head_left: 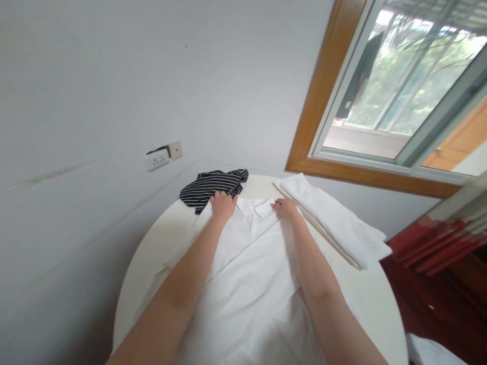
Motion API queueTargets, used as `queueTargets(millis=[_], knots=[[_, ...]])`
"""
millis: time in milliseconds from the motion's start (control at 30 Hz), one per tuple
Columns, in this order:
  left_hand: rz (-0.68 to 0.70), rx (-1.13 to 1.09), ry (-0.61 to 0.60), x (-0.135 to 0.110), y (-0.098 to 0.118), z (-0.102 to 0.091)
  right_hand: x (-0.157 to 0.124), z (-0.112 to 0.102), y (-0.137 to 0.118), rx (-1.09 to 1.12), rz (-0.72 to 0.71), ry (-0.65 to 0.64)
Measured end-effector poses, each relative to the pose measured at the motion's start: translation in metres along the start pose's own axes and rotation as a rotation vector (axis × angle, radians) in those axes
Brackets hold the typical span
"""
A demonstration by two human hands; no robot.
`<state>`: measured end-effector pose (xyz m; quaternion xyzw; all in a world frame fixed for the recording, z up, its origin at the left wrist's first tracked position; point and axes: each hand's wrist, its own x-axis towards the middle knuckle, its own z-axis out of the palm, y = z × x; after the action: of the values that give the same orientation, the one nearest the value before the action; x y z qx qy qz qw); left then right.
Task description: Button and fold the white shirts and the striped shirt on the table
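Note:
A white collared shirt (251, 274) lies spread on a round white table (152, 253). Both my arms reach across it to the far end. My left hand (222, 203) rests on the shirt's left shoulder beside the collar, fingers curled over the cloth edge. My right hand (284, 207) presses the right shoulder by the collar (255, 207), fingers bent and pinching the fabric. Just beyond my left hand lies a crumpled black garment with white stripes (213, 186).
A folded white cloth stack (335, 218) lies along the table's right side. A wall socket (162, 156) is on the grey wall at left. A wood-framed window (365, 101) is at upper right, and red furniture (437, 243) stands at right.

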<state>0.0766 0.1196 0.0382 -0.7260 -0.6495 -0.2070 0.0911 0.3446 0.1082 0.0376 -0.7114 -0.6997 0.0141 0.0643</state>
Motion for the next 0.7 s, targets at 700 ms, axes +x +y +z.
queueTargets(millis=[700], knots=[[0.176,-0.088,0.118,-0.002,-0.013,-0.017,-0.021,0.001,-0.013,0.133,-0.080,0.651]])
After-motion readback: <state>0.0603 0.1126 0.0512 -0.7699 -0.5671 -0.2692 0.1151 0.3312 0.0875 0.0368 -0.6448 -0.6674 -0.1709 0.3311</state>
